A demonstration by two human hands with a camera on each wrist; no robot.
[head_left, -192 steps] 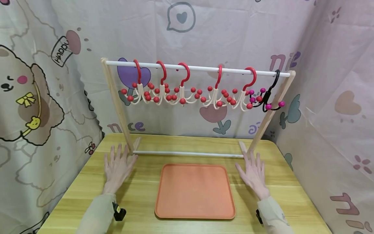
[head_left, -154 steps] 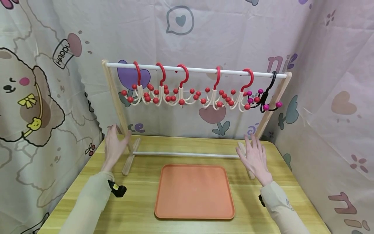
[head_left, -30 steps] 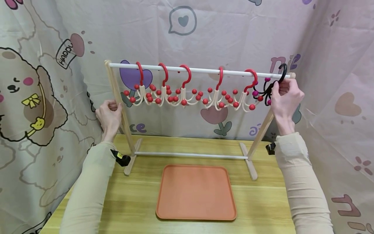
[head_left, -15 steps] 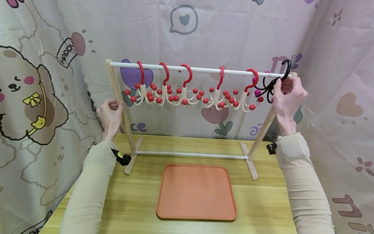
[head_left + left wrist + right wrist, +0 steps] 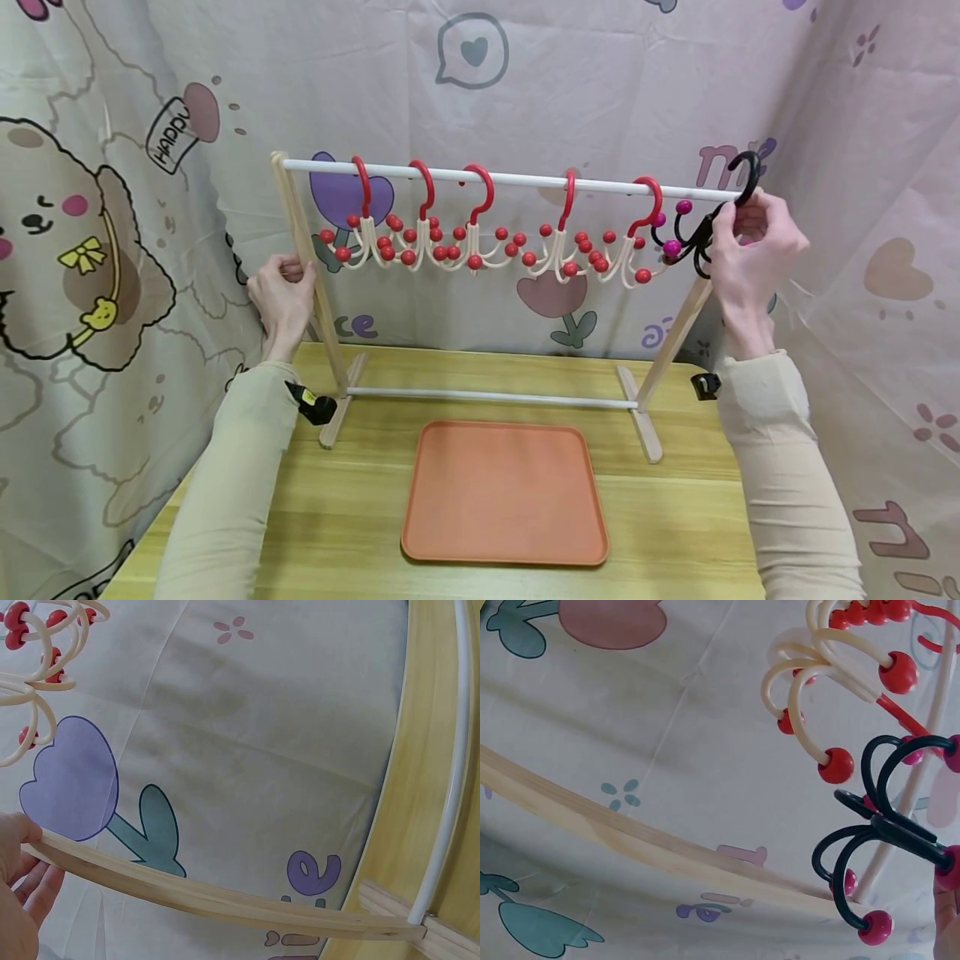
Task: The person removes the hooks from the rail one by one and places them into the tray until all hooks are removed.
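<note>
My left hand [image 5: 282, 302] pinches the left wooden post [image 5: 187, 889] of a small hanging rack, a little below its top. At the rack's right end my right hand [image 5: 756, 267] grips a black claw-shaped hanger [image 5: 705, 232] with magenta ball tips. Its hook [image 5: 752, 171] stands above the white top rail [image 5: 517, 177], its free tip apart from the rail. Just left of it hangs a cream hanger with a red hook [image 5: 651, 200] and red ball tips. In the right wrist view the black prongs [image 5: 885, 817] spread beside this neighbour; only an edge of the hand shows.
Several more red-hooked cream hangers [image 5: 472, 225] hang along the rail to the left. An orange tray [image 5: 504, 492] lies on the wooden table [image 5: 345, 517] before the rack. A white lower bar [image 5: 487, 395] joins the rack's feet. Patterned curtains enclose the back and sides.
Both hands have risen from the table to the rack. My right hand has taken the black hanger, raised its hook off the rail and shifted right with it. The left hand stays on the post.
</note>
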